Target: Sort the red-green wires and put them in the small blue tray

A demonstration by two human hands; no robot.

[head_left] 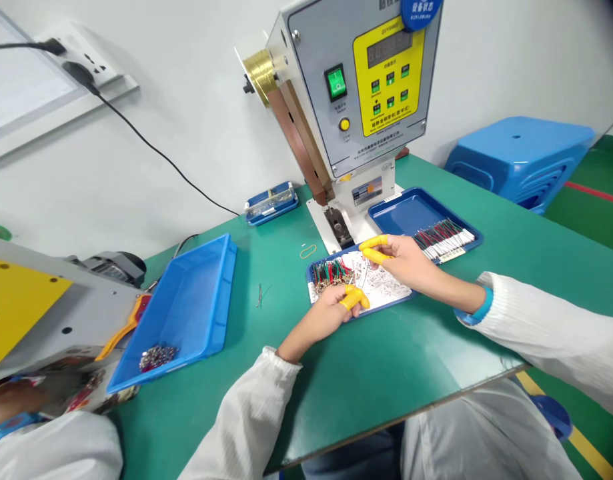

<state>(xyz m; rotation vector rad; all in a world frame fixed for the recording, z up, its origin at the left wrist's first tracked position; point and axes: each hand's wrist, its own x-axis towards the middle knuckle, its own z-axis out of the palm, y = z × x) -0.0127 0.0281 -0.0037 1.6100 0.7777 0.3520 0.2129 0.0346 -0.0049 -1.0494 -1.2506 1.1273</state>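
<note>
Green tabletop (411,360) runs to a white wall (186,100), with a machine (331,140) standing at the back. From my remote seat I see the left hand (336,307) at the near edge of the front tray (381,307), just beside wires (331,272) with red and green lengths. Its yellow-covered finger and thumb are bent close; I cannot tell whether they meet or pinch anything. My right hand (403,259) is over the tray's far side, above white pieces (386,287), yellow tips near each other (anything between them is too small for me to tell). More wires (443,239) lie in the back tray (399,210).
</note>
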